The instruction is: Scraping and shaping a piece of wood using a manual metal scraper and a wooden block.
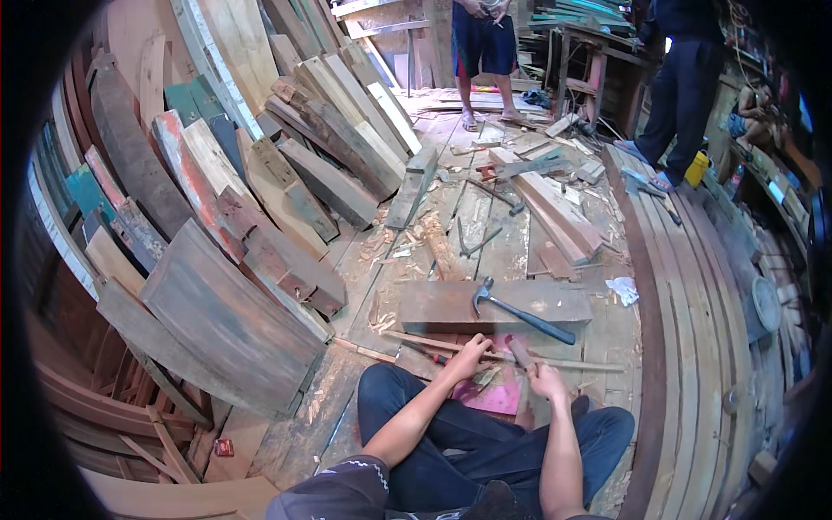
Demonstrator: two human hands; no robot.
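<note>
I sit cross-legged on a plank floor, both hands low in front of me. My left hand (471, 357) is closed at a long thin wooden strip (581, 362); what its fingers pinch is too small to make out. My right hand (546, 381) grips a short reddish-brown, block-shaped tool (520, 350), tilted up toward the left, just right of the left hand. Under the hands lies a pink sheet (494, 396) with wood bits on it. Beyond them, a claw hammer (529, 318) with a dark handle rests across a thick wooden beam (433, 305).
Many boards (234, 312) lean in a stack on the left. Long planks (676, 347) run along the right. Ahead lie pincers (472, 246), a second hammer (498, 196), a handsaw (529, 166), cut timber (559, 217) and shavings. Two people stand farther back; another sits far right.
</note>
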